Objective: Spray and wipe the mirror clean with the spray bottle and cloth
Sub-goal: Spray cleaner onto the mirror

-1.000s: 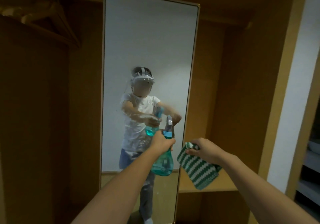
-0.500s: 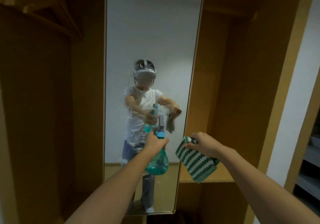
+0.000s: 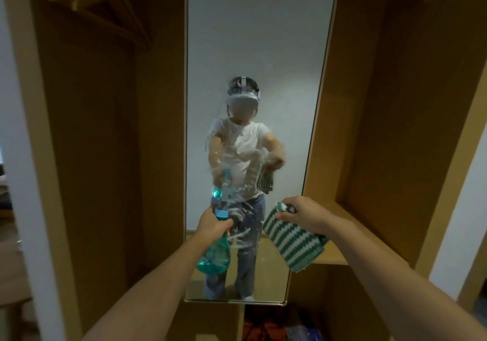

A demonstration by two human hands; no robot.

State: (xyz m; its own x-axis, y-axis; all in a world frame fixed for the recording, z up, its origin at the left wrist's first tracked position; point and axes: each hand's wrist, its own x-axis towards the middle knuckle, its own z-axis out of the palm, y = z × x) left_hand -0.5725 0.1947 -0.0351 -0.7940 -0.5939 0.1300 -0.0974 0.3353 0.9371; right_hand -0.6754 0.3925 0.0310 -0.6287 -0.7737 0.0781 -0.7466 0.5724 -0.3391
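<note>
Holding teal plastic spray bottle (image 3: pixel 214 251) upright in left grip (image 3: pixel 212 224), nozzle toward streaked mirror (image 3: pixel 263 37). Pinching knitted striped cloth (image 3: pixel 292 243) (hanging limp) in right grip (image 3: pixel 307 215).

Dim wooden wardrobe (image 3: pixel 105 156), hangers (image 3: pixel 87 3) upper left, shelf (image 3: pixel 353 224) right.

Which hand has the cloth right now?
The right hand: it grips the green-and-white striped cloth by its top corner. The left hand grips the teal spray bottle by its neck, in front of the mirror.
</note>
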